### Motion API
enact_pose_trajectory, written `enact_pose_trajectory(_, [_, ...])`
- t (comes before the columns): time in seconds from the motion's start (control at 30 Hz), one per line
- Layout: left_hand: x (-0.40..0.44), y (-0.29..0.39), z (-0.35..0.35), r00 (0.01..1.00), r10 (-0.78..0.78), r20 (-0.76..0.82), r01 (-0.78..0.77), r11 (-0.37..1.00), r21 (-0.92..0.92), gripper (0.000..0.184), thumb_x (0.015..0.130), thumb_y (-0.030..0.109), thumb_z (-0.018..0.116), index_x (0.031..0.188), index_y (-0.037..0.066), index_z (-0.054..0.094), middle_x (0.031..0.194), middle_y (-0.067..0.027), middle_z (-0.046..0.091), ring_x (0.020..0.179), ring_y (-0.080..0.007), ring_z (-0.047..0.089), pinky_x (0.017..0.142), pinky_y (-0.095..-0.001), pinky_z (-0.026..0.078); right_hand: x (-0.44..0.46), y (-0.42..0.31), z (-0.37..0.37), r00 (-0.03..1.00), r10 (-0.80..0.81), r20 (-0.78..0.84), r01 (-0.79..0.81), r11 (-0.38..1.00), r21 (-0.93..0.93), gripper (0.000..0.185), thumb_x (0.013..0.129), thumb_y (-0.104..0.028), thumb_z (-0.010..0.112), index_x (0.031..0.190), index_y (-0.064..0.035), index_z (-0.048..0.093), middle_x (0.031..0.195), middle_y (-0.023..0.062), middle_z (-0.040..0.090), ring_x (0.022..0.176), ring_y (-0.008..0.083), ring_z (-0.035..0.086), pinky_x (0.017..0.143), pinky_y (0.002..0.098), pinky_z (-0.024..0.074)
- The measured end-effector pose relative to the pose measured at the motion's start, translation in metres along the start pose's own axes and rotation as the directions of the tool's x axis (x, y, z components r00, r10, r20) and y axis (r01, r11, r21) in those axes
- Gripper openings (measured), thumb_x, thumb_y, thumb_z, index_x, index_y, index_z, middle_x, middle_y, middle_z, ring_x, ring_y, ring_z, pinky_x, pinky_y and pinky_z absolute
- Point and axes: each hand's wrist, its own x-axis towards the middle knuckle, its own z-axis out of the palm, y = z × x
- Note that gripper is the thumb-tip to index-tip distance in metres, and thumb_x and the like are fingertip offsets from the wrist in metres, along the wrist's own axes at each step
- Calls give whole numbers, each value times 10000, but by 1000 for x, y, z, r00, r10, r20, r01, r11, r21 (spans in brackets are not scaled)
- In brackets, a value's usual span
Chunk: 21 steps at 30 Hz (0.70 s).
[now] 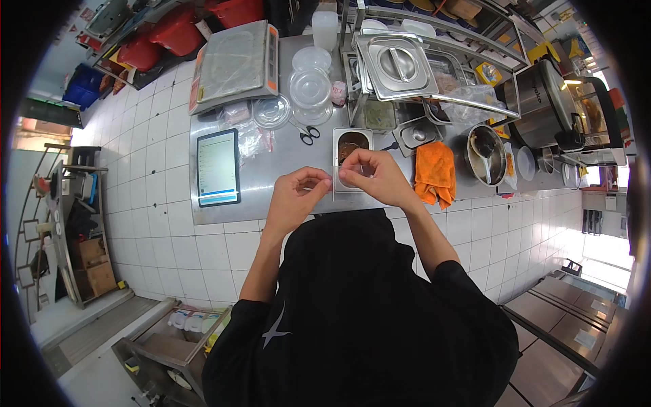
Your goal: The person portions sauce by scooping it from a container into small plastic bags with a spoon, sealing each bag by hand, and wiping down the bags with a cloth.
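Note:
My left hand (pixel 297 195) and my right hand (pixel 376 178) are raised close together over the table's front edge. Thumb and fingers of each are pinched. Between them is a thin, see-through sheet of plastic (pixel 335 184), hard to make out; it may be a small bag. Just beyond my right hand stands a rectangular steel container (pixel 370 139) with something dark brown inside, its near part partly hidden by my hands. An orange cloth (pixel 435 173) lies to the right of it. Black-handled scissors (pixel 309 135) rest farther back on the left.
A tablet (pixel 218 167) lies at the table's left, below a scale (pixel 235 68). Clear round plastic tubs (pixel 311 87) stand by the scale. A lidded steel pan (pixel 397 64) sits on the rack at the back. On the right are a pot with a spoon (pixel 485 154) and a large cooker (pixel 540 102).

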Motion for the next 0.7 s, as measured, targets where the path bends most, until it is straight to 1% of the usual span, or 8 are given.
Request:
enact_pose_trajectory(0.17, [4,0,-2,1000,-28,-3,28,996,86,153,948,95,706,1032,-32,708,909,-55,715,853,-110,677,757,-251,546,4,-2,-2,996,-86,-15,84,993,-83,192,924,-144,742,1020,0,659,869,-2,667,778,64,612,710,237,498])
enact_pose_trajectory(0.2, [4,0,-3,999,-34,6,33,991,128,154,947,96,709,1034,-31,708,912,-55,714,848,-111,674,755,-249,546,5,-4,3,952,-252,-176,206,948,-241,201,912,-143,746,1023,-6,651,870,11,653,771,82,609,704,241,493])
enact_pose_trajectory(0.27, [9,-7,-5,1000,-10,-27,9,1000,-23,151,946,96,713,1024,-33,710,918,-62,713,836,-115,667,749,-253,546,8,-10,18,710,-592,-380,321,754,-573,224,889,-140,755,1031,-17,633,874,38,626,758,117,603,691,249,484])
enact_pose_trajectory(0.37, [12,-13,-6,997,13,-72,-23,989,-144,152,944,99,721,1014,-36,711,926,-70,712,822,-119,656,739,-259,545,-6,-6,25,730,-555,-399,299,784,-544,255,850,-142,766,1016,-39,601,891,80,593,761,179,602,681,266,482])
enact_pose_trajectory(0.4, [13,-14,-5,997,18,-81,-32,985,-170,154,944,101,723,1012,-37,712,929,-72,711,817,-120,653,735,-261,544,-13,-5,29,900,-323,-293,216,914,-345,261,826,-147,776,968,-49,581,864,69,616,703,172,619,629,281,484])
enact_pose_trajectory(0.5, [15,-10,2,998,-45,-48,36,983,-180,152,936,84,726,1013,-46,707,932,-69,708,836,-124,657,757,-259,546,-16,-6,40,966,-190,-175,132,945,-300,233,848,-185,766,976,-71,608,779,45,613,605,200,607,575,324,495])
enact_pose_trajectory(0.6, [20,-17,2,998,-29,-59,22,994,-107,160,926,92,732,998,-50,721,925,-75,722,853,-129,665,790,-267,545,-12,3,44,940,-240,-241,138,916,-377,189,851,-197,731,966,-87,629,761,86,684,654,283,683,600,394,527])
enact_pose_trajectory(0.7, [20,-8,-2,994,-48,-99,68,976,205,188,905,130,740,958,-50,756,901,-100,755,857,-133,685,829,-284,540,-11,21,45,905,-339,-258,174,847,-502,134,846,-195,699,934,-101,660,834,107,711,741,282,709,649,392,555])
